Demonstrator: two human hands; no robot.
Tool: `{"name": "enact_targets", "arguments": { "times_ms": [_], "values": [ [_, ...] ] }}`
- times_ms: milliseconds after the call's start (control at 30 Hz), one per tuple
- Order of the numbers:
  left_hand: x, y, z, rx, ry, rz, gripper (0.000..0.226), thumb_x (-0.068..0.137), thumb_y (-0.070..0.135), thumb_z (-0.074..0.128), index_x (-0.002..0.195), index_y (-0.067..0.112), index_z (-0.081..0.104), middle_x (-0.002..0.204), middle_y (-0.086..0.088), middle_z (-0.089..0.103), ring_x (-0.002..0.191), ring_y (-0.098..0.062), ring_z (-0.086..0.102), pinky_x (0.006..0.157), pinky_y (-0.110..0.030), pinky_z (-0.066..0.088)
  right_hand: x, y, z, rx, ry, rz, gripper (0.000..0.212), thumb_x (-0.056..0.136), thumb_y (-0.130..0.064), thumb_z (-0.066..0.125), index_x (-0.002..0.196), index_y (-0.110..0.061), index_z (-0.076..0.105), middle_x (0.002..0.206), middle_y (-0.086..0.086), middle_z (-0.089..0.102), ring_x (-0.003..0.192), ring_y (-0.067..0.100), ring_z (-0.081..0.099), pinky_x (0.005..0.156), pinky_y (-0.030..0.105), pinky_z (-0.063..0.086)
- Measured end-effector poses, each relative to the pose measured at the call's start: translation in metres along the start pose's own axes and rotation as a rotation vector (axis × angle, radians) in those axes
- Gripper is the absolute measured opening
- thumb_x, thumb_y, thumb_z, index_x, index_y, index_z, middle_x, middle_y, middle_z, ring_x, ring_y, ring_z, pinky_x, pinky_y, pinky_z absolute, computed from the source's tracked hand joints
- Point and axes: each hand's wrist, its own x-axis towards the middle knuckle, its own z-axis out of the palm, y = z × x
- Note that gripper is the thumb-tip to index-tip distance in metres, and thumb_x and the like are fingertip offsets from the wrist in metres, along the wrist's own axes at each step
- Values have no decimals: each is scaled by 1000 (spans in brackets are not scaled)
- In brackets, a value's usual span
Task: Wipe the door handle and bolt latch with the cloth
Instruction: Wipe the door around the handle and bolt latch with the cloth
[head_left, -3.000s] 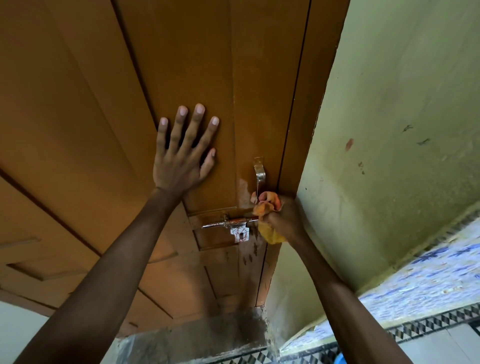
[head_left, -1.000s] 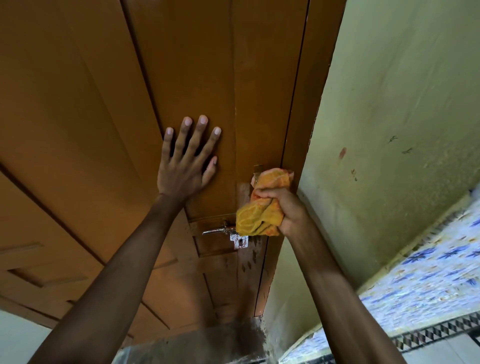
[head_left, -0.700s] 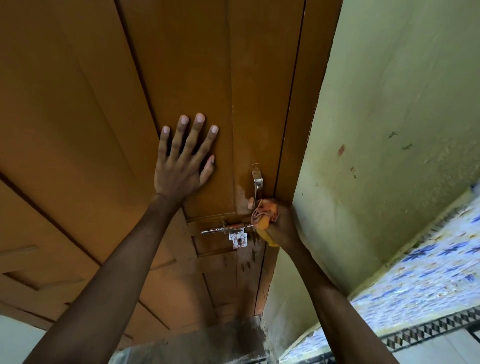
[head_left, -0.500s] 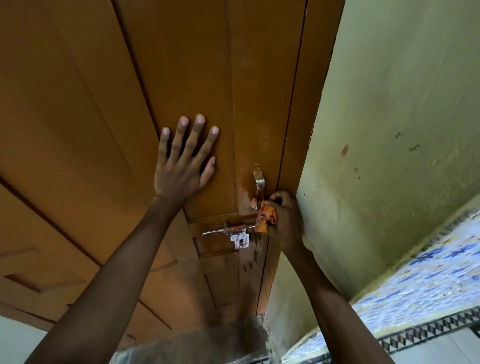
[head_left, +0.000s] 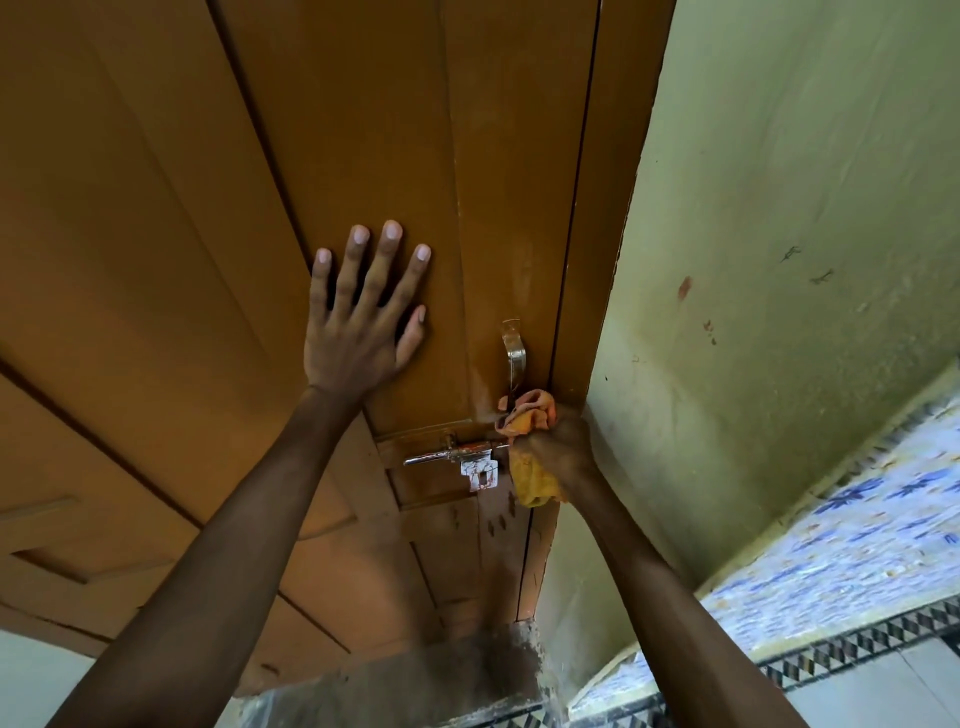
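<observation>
A brown wooden door (head_left: 363, 130) fills the left and middle of the view. Its metal handle (head_left: 515, 353) stands upright near the door's right edge. Below it runs a silver bolt latch (head_left: 452, 453) with a white-flecked hasp plate (head_left: 480, 474). My right hand (head_left: 558, 452) is shut on a bunched yellow-orange cloth (head_left: 527, 415), pressed at the foot of the handle and the right end of the bolt. My left hand (head_left: 363, 322) lies flat on the door, fingers spread, left of the handle.
The brown door frame (head_left: 597, 260) meets a pale green wall (head_left: 779, 208) with small marks on the right. Blue-patterned tiles (head_left: 857, 535) and a black-and-white border strip (head_left: 857, 644) run along the lower right. A rough grey threshold (head_left: 415, 680) lies under the door.
A second ago the cloth covered the handle higher up. My right hand has dropped with it to the handle's foot and the bolt's right end. My left hand has stayed flat on the door.
</observation>
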Motion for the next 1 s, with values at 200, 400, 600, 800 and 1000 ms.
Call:
{"name": "enact_targets", "arguments": {
  "times_ms": [200,400,600,800,1000],
  "values": [
    [-2,3,-1,1,-6,-4,63,100,47,51,156,24,35,159,-9,33,154,-24,3,121,-50,16,-21,9,-1,667,9,441,40,80,-10,74,117,-4,60,111,14,65,92,32,66,81,44,56],
    [-1,2,0,-1,-8,-9,63,101,47,50,157,23,34,158,-10,37,154,-24,2,122,-50,15,-19,-8,12,867,-53,576,43,88,3,58,131,1,52,131,24,57,119,43,56,89,52,47],
    [-2,2,0,15,-7,-14,62,101,47,50,156,23,35,159,-8,29,154,-24,-1,123,-49,11,-27,-8,15,864,-67,543,37,93,-2,54,130,0,52,132,24,56,122,43,53,102,55,42],
    [-2,2,0,5,-21,-11,65,101,47,50,158,23,30,160,-8,27,154,-24,-2,121,-50,15,-38,-22,8,870,-1,533,32,90,-6,60,122,-1,59,124,24,62,114,42,60,100,55,46],
    [-1,2,-1,0,-29,-10,64,101,47,50,158,23,30,157,-11,38,154,-24,-2,121,-51,15,-36,-46,5,845,43,455,27,89,-14,66,114,-5,64,115,19,68,100,35,67,93,51,52]
  ]
}}
